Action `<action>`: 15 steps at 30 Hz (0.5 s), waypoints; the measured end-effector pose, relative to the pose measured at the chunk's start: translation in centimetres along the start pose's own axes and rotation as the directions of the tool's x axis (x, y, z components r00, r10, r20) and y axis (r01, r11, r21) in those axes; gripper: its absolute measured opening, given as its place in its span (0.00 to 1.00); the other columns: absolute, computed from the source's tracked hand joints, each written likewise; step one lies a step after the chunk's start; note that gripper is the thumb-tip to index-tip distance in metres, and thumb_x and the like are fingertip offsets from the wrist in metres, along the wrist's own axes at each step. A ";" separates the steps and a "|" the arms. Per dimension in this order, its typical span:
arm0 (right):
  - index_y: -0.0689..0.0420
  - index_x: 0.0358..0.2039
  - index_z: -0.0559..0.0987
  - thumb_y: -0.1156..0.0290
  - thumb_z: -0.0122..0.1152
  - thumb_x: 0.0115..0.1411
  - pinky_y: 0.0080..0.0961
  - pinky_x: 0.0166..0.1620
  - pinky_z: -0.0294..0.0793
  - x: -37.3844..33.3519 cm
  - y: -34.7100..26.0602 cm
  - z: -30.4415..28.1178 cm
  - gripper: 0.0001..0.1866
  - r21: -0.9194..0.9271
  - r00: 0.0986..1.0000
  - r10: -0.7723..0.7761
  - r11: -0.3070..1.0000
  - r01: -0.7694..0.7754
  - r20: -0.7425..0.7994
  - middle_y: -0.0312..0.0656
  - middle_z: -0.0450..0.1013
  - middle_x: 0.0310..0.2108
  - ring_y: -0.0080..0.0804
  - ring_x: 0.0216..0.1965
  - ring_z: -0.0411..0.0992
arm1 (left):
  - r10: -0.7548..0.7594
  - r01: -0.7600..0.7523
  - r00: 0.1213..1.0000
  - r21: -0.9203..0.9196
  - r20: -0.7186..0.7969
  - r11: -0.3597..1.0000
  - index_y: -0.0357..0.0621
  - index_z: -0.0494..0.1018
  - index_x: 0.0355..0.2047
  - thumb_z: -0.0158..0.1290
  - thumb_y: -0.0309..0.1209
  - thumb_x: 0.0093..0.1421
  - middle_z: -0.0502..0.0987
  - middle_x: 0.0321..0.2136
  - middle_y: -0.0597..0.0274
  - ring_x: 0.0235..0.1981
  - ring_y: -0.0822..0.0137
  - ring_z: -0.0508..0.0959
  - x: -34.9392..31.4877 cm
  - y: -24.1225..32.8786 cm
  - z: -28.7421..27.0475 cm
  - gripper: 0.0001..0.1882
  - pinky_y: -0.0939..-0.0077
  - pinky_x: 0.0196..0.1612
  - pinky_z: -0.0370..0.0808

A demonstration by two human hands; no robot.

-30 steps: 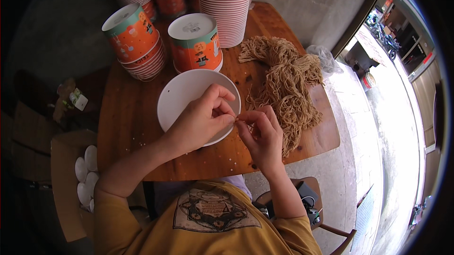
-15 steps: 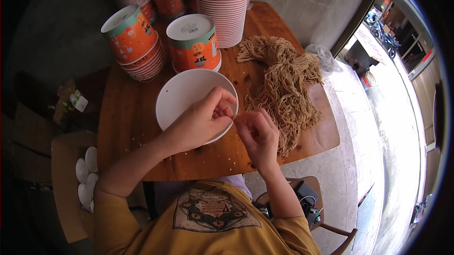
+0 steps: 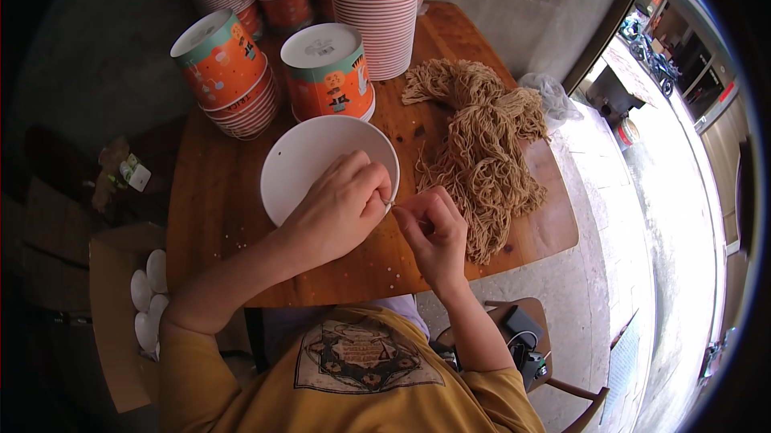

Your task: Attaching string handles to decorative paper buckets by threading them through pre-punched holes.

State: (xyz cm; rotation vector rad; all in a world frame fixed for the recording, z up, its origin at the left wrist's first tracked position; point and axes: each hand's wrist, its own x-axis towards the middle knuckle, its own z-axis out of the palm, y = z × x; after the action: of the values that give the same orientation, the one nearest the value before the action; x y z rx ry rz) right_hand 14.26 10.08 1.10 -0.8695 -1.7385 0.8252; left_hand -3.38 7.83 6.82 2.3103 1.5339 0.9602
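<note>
A white-lined paper bucket (image 3: pixel 299 161) stands mouth up before me, with a small dark hole near its left rim. My left hand (image 3: pixel 345 206) reaches across its mouth, fingers curled and pinching at the right rim. Close beside it, my right hand (image 3: pixel 438 228) has thumb and forefinger pressed together. Between the two sets of fingertips shows a small pale bit of a thin string (image 3: pixel 389 204); most of it is hidden by the fingers. To the right of my hands lies a tangled bundle of tan twine (image 3: pixel 490 152) on the wooden table (image 3: pixel 530 234).
Behind the bucket stand upturned orange-and-green paper buckets (image 3: pixel 325 79), a slanted stack (image 3: pixel 229 71) and a tall stack (image 3: pixel 376 31). A cardboard box (image 3: pixel 116 304) with white round things sits at lower left. A clear plastic bag (image 3: pixel 550 100) lies beyond the twine.
My left fingers have turned downward and closed more tightly at the rim. My right hand has moved slightly left, and the bucket has shifted a little left.
</note>
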 end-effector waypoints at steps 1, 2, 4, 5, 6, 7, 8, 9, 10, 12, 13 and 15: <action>0.58 0.32 0.78 0.77 0.67 0.56 0.21 0.24 0.68 -0.1 0.2 0.1 0.05 0.001 1.000 0.000 1.000 0.000 0.000 0.37 0.68 0.27 0.23 0.21 0.68 | -0.010 0.010 1.000 -0.055 0.000 0.998 0.39 0.68 0.33 0.48 0.19 0.58 0.70 0.33 0.56 0.34 0.57 0.73 0.0 -0.2 0.0 0.04 0.67 0.37 0.72; 0.58 0.32 0.78 0.77 0.67 0.56 0.21 0.24 0.68 -0.1 0.3 0.1 0.05 0.005 1.000 -0.010 1.000 0.010 -0.001 0.37 0.67 0.27 0.23 0.21 0.68 | -0.018 0.018 1.000 -0.110 0.000 0.994 0.39 0.68 0.33 0.48 0.19 0.58 0.70 0.33 0.57 0.33 0.59 0.73 -0.1 -0.3 0.0 0.03 0.68 0.37 0.71; 0.58 0.32 0.78 0.77 0.67 0.56 0.21 0.24 0.67 -0.2 0.3 0.2 0.05 0.010 1.000 -0.021 1.000 0.021 -0.002 0.36 0.67 0.26 0.23 0.21 0.67 | -0.087 0.095 0.995 -0.183 0.051 0.979 0.39 0.68 0.33 0.48 0.19 0.58 0.70 0.33 0.59 0.32 0.62 0.73 0.0 -0.5 -0.4 0.03 0.70 0.37 0.71; 0.58 0.32 0.78 0.77 0.67 0.56 0.21 0.24 0.67 -0.3 0.3 0.2 0.05 0.014 1.000 -0.025 1.000 0.025 -0.005 0.36 0.67 0.27 0.23 0.21 0.67 | -0.152 0.175 0.983 -0.253 0.107 0.952 0.39 0.68 0.33 0.49 0.20 0.58 0.70 0.33 0.60 0.32 0.66 0.72 0.0 -0.6 -0.5 0.03 0.72 0.37 0.71; 0.58 0.32 0.78 0.77 0.67 0.55 0.20 0.24 0.67 -0.3 0.3 0.2 0.06 0.019 1.000 -0.029 0.999 0.029 -0.006 0.36 0.67 0.27 0.23 0.21 0.67 | -0.151 0.174 0.983 -0.253 0.107 0.952 0.39 0.68 0.33 0.49 0.20 0.58 0.70 0.33 0.60 0.32 0.66 0.72 0.1 -0.7 -0.6 0.03 0.72 0.37 0.71; 0.58 0.32 0.78 0.77 0.67 0.55 0.20 0.24 0.67 -0.3 0.3 0.1 0.06 0.019 1.000 -0.029 0.999 0.029 -0.007 0.36 0.67 0.27 0.23 0.21 0.67 | -0.159 0.194 0.977 -0.278 0.143 0.941 0.39 0.68 0.33 0.50 0.20 0.58 0.69 0.32 0.62 0.32 0.68 0.72 0.1 -0.7 -0.8 0.03 0.74 0.37 0.71; 0.58 0.32 0.78 0.76 0.67 0.55 0.20 0.24 0.67 -0.3 0.3 0.1 0.06 0.021 0.999 -0.034 0.999 0.034 -0.004 0.36 0.67 0.27 0.23 0.21 0.67 | -0.165 0.214 0.970 -0.303 0.180 0.929 0.39 0.68 0.33 0.50 0.21 0.58 0.69 0.32 0.63 0.32 0.71 0.72 0.1 -0.7 -0.9 0.03 0.76 0.37 0.71; 0.58 0.32 0.78 0.76 0.67 0.55 0.20 0.24 0.67 -0.3 0.2 0.0 0.06 0.023 0.999 -0.040 0.999 0.040 0.000 0.36 0.67 0.27 0.23 0.21 0.67 | -0.164 0.214 0.970 -0.303 0.181 0.929 0.39 0.68 0.33 0.50 0.21 0.58 0.69 0.32 0.63 0.32 0.71 0.72 0.2 -0.4 -1.1 0.03 0.76 0.37 0.71; 0.58 0.32 0.78 0.76 0.67 0.55 0.20 0.24 0.67 -0.4 0.2 0.0 0.06 0.022 0.999 -0.039 0.999 0.039 -0.001 0.36 0.67 0.27 0.23 0.21 0.67 | -0.178 0.242 0.960 -0.314 0.217 0.918 0.39 0.68 0.33 0.51 0.22 0.58 0.69 0.32 0.64 0.33 0.72 0.72 0.4 0.1 -1.3 0.03 0.76 0.38 0.71; 0.58 0.32 0.78 0.76 0.68 0.55 0.20 0.24 0.68 -0.3 0.2 0.1 0.06 0.018 0.999 -0.043 0.999 0.043 -0.005 0.37 0.67 0.27 0.23 0.21 0.67 | -0.193 0.269 0.949 -0.323 0.250 0.907 0.39 0.68 0.33 0.51 0.22 0.59 0.69 0.31 0.64 0.33 0.73 0.72 0.5 0.3 -1.4 0.03 0.77 0.39 0.71; 0.58 0.32 0.78 0.76 0.68 0.55 0.20 0.24 0.68 -0.2 0.1 0.1 0.06 0.017 0.999 -0.044 0.999 0.044 -0.005 0.37 0.67 0.27 0.23 0.21 0.67 | -0.179 0.252 0.955 -0.327 0.237 0.911 0.39 0.68 0.32 0.51 0.22 0.59 0.69 0.31 0.65 0.33 0.73 0.72 0.5 0.3 -1.4 0.03 0.77 0.39 0.71; 0.58 0.32 0.78 0.78 0.67 0.55 0.20 0.25 0.68 -0.2 0.0 0.1 0.06 0.010 0.999 -0.035 0.999 0.035 0.003 0.37 0.67 0.28 0.24 0.22 0.68 | -0.167 0.234 0.961 -0.329 0.221 0.915 0.39 0.67 0.32 0.51 0.23 0.60 0.68 0.31 0.65 0.33 0.73 0.71 0.3 -0.1 -1.2 0.03 0.77 0.40 0.71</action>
State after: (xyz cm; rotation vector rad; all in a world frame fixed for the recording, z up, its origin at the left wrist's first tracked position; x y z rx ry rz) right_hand 14.25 9.88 0.93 -0.8290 -1.7463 0.8120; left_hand -4.10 7.94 7.86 1.8926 1.3612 0.8536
